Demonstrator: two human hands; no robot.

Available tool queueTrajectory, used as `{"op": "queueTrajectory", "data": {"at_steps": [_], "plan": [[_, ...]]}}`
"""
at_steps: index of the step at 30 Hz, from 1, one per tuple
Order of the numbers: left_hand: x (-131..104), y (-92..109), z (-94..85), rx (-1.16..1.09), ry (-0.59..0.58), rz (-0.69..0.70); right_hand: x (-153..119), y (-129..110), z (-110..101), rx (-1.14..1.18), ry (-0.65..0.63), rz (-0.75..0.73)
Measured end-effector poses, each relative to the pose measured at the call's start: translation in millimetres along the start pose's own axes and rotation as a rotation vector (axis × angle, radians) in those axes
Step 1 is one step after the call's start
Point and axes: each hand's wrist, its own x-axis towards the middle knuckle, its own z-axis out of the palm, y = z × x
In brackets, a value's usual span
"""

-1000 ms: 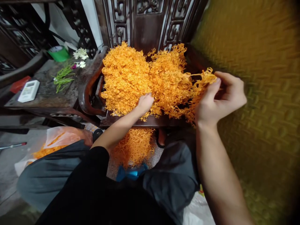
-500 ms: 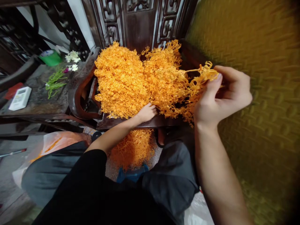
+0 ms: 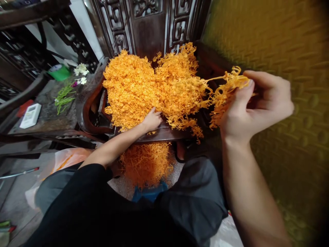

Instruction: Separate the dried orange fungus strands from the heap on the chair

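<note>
A big heap of orange, branching, plastic-looking flower sprigs (image 3: 133, 89) lies tangled on a dark wooden chair seat (image 3: 169, 134). My right hand (image 3: 259, 99) is raised at the right, thumb and fingertips pinching an orange sprig (image 3: 226, 80). One strand of it reaches back to the heap, and part of the clump hangs behind the hand. My left hand (image 3: 152, 120) rests at the heap's front edge. Its index finger is stretched out against the sprigs, the other fingers are partly bent, and nothing shows in its grasp.
More orange sprigs (image 3: 146, 163) fill a blue container (image 3: 150, 192) under the seat. On the left side table are a white remote (image 3: 31, 115), green stems (image 3: 63, 97), white flowers (image 3: 81, 69) and a green tape roll (image 3: 59, 72). A yellow patterned surface (image 3: 269, 31) stands at the right.
My right hand has moved right with the sprig, widening the gap from the heap. My left hand has shifted slightly left and up, its index finger now extended. The view has turned slightly.
</note>
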Motion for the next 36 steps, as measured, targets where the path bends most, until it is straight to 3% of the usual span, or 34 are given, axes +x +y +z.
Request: {"op": "queueTrajectory", "data": {"at_steps": [4,10,13,15,18,20,22,24,26,28,31,34,36], "plan": [[-3.9,20.8,-10.5,-0.078,-0.049,0.058,2.8,-2.8,6.7,0.029,0.064,0.020],[-18.8,27.4,-29.3,-0.316,-0.099,0.035,4.6,-29.0,27.3,0.088,0.066,0.122],[-31.4,34.4,-52.6,-0.424,-0.034,0.068,2.1,-43.6,40.3,0.129,0.023,0.094],[-41.3,43.8,-80.5,-0.587,0.107,0.015,-1.4,-53.1,49.4,0.167,-0.015,0.035],[-56.8,62.3,-133.4,-1.028,0.372,-0.095,-10.4,-73.3,62.2,0.263,-0.207,-0.072],[-67.8,73.8,-164.3,-1.256,0.498,-0.167,-19.0,-92.1,68.9,0.316,-0.448,-0.184],[-79.5,81.0,-183.4,-1.339,0.603,-0.279,-28.3,-112.1,73.1,0.301,-0.703,-0.294],[-91.8,82.6,-189.6,-1.347,0.662,-0.365,-35.6,-127.9,73.6,0.241,-0.864,-0.384],[-103.7,79.5,-187.1,-1.335,0.682,-0.366,-37.8,-135.7,70.3,0.225,-0.893,-0.445],[-113.9,74.7,-181.4,-1.318,0.684,-0.324,-32.8,-136.5,65.6,0.288,-0.811,-0.469],[-125.7,69.5,-174.6,-1.307,0.612,-0.323,-13.4,-135.8,65.6,0.363,-0.618,-0.365],[-134.3,67.6,-171.8,-1.282,0.548,-0.352,9.6,-143.0,84.1,0.336,-0.485,-0.193],[-138.7,66.5,-170.5,-1.236,0.519,-0.354,20.5,-150.7,103.6,0.332,-0.537,-0.091]]}}
